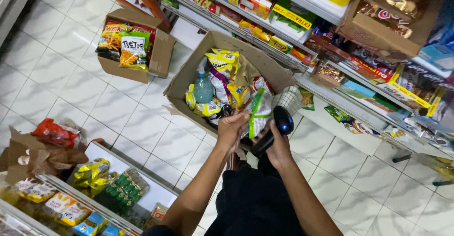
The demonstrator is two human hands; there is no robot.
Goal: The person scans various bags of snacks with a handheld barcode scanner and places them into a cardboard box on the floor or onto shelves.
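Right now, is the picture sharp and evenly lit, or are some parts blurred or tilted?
Head view: the left hand, the right hand with its black scanner and the open carton look fairly sharp; the far-right shelf smears; lighting is soft and even, without hard shadows; the scene sits tilted.

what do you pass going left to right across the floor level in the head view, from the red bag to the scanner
red snack bag → small cardboard box of chip bags → blue spray bottle in the big cardboard box → left hand → green and white packet → black handheld scanner in the right hand
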